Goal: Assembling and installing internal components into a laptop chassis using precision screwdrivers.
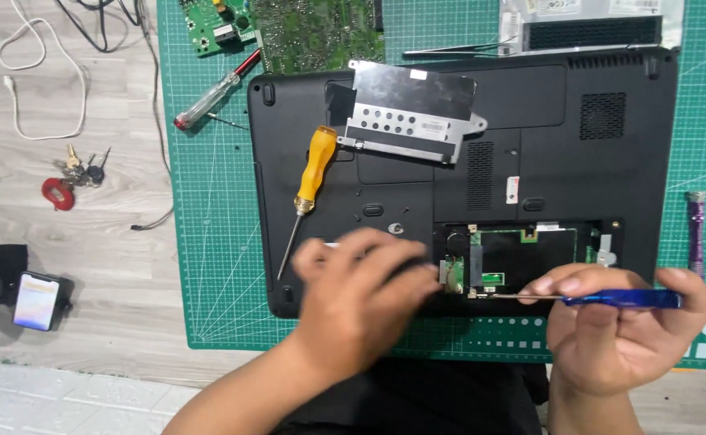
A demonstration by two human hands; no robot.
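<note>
Right fingers (pixel 611 283) pinch a blue screwdriver (pixel 620 300), lower right, tip in the laptop's (pixel 611 173) open bay (pixel 522 258). Left hand (pixel 361 294), blurred, fingers curled, rests on the laptop's lower edge, centre frame.

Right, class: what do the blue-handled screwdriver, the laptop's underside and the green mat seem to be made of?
Blue-handled screwdriver in the right hand: glossy, probably plastic handle, thin grey metal-looking shaft. Laptop's underside: matte black, likely moulded plastic, with vent slots. Green mat: dull, gridded, probably rubbery or vinyl.
</note>
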